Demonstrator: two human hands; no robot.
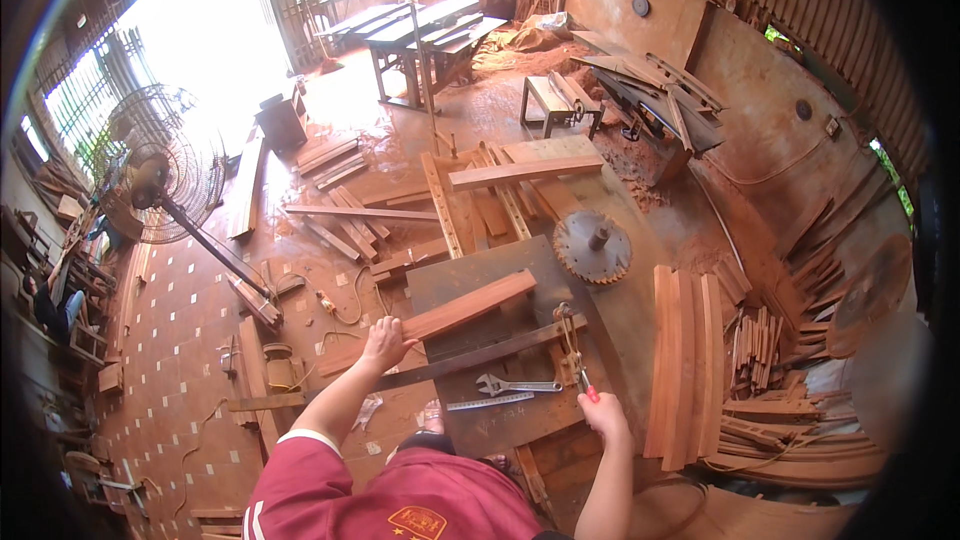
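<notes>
My left hand (388,342) is closed over a reddish wooden board (470,304) that slants across the dark metal tabletop (440,285), fingers on its far side. My right hand (606,414) grips a slim red-handled tool (592,394); its exact kind is unclear. The tool points at a cord-wrapped fitting (570,335) by the end of a long dark bar (480,353), which crosses the table nearer to me than the board. Between the bar and my body lie an adjustable wrench (515,386) and a white ruler (490,402). Beyond the fitting is a toothed circular saw blade (592,246).
Wooden planks (683,365) are stacked right of the table, near bundled offcuts (757,350). Another board (525,172) lies across the far end. A tall fan (150,175) stands at left, with loose timber and cords on the floor. A person (58,308) sits far left.
</notes>
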